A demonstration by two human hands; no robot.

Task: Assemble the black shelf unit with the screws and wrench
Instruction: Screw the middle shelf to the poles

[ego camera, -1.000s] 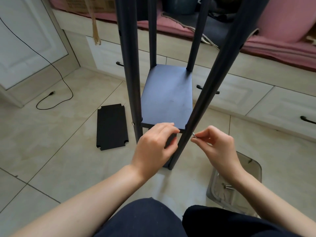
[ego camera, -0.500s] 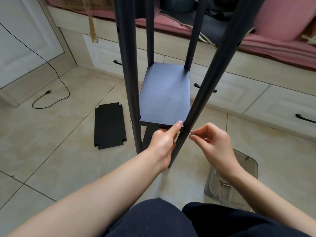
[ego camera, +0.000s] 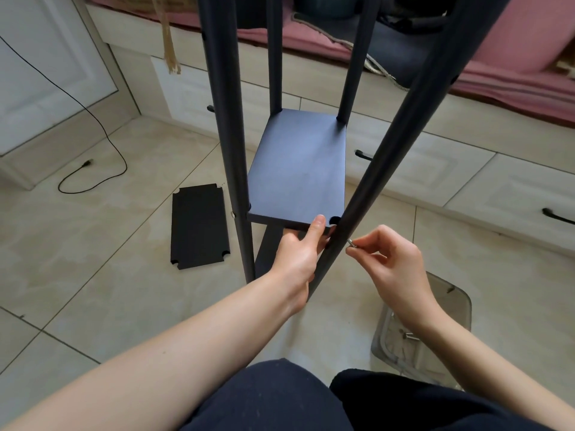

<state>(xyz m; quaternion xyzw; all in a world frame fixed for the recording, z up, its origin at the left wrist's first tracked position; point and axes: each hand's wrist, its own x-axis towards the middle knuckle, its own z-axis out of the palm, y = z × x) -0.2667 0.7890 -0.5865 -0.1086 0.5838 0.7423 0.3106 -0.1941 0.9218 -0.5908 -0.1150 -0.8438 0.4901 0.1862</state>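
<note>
The black shelf unit stands on the floor with its tall posts around a dark shelf board (ego camera: 298,169). My left hand (ego camera: 298,253) grips the board's near edge, thumb on top beside the corner notch, fingers underneath. The near right post (ego camera: 389,157) slants down past that corner. My right hand (ego camera: 395,259) pinches a small silver screw (ego camera: 350,242) with its tip against the right side of that post. A screw head (ego camera: 232,214) shows on the near left post (ego camera: 230,135). No wrench is in view.
A loose black shelf board (ego camera: 199,227) lies flat on the tiles to the left. A clear plastic container (ego camera: 423,331) with screws sits by my right knee. A black cable (ego camera: 93,144) trails at far left. Cream drawers (ego camera: 510,197) and a pink cushion run behind.
My left hand turned from resting over the board's front edge to gripping it with the thumb on top. My right hand stayed at the post with the screw. The view drew slightly closer.
</note>
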